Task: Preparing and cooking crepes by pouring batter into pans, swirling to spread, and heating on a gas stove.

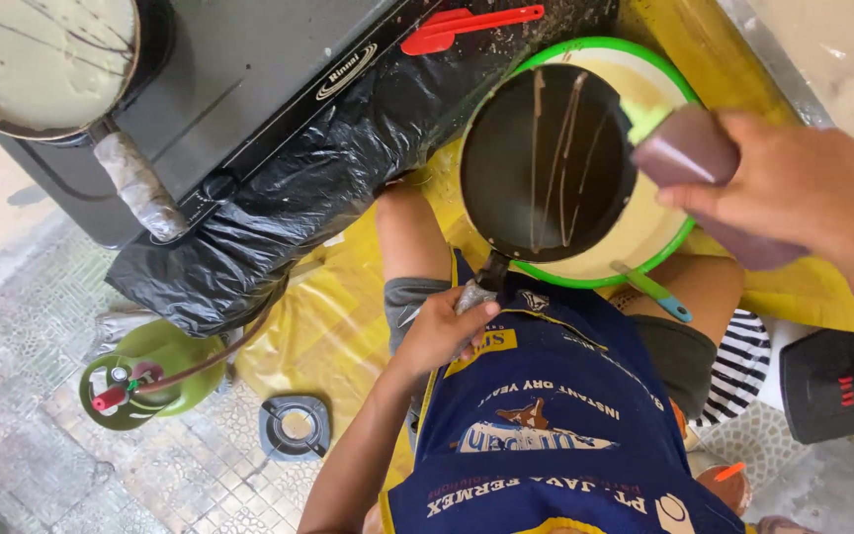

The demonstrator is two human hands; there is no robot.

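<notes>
The single head camera looks steeply down from close above onto the person's lap, the stove [249, 89] and the floor.

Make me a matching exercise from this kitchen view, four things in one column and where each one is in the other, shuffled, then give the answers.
Things:
1. dark pan
2. red spatula
3. purple squeeze bottle
4. green gas cylinder

Places:
A. on the tiled floor
B. on the stove top
C. gripped by the right hand
D. over the green-rimmed batter bowl, its handle in the left hand

Pairs: 1-D, 2-B, 3-C, 4-A
</notes>
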